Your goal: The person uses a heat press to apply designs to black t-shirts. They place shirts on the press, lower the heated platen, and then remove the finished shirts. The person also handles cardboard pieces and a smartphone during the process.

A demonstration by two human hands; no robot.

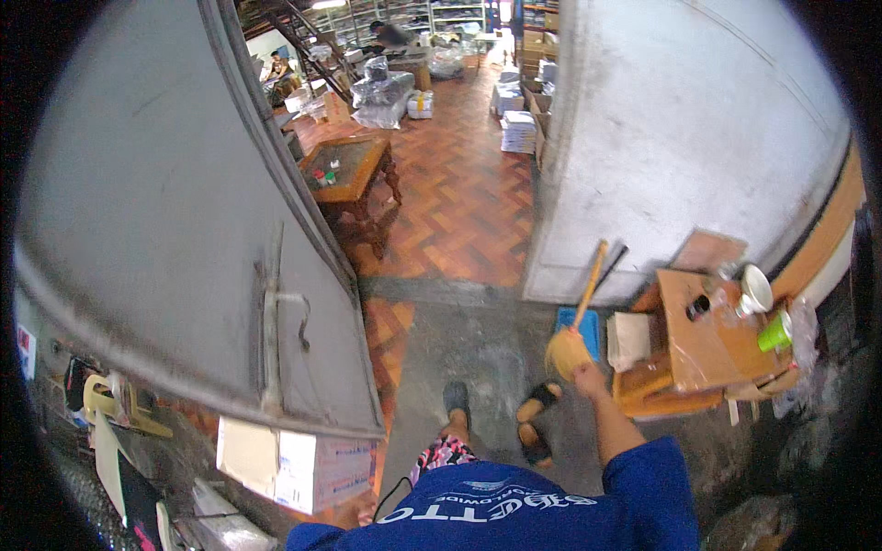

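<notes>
My right hand is closed on a tan, fan-shaped soft broom, gripping it at the bristle end. Its yellow stick points up and away from me, beside a thin dark stick. Just behind the broom, on the floor, is a blue plastic piece, perhaps a dustpan; the broom hides part of it. At the lower left, my left hand hangs low beside a white cardboard box. Only part of that hand shows, and its fingers are unclear.
Grey metal door leaves flank the doorway to a tiled room. A wooden table stands inside at left; wrapped bundles and people are farther back. To my right, a wooden stand bears a green cup and a white funnel-like piece.
</notes>
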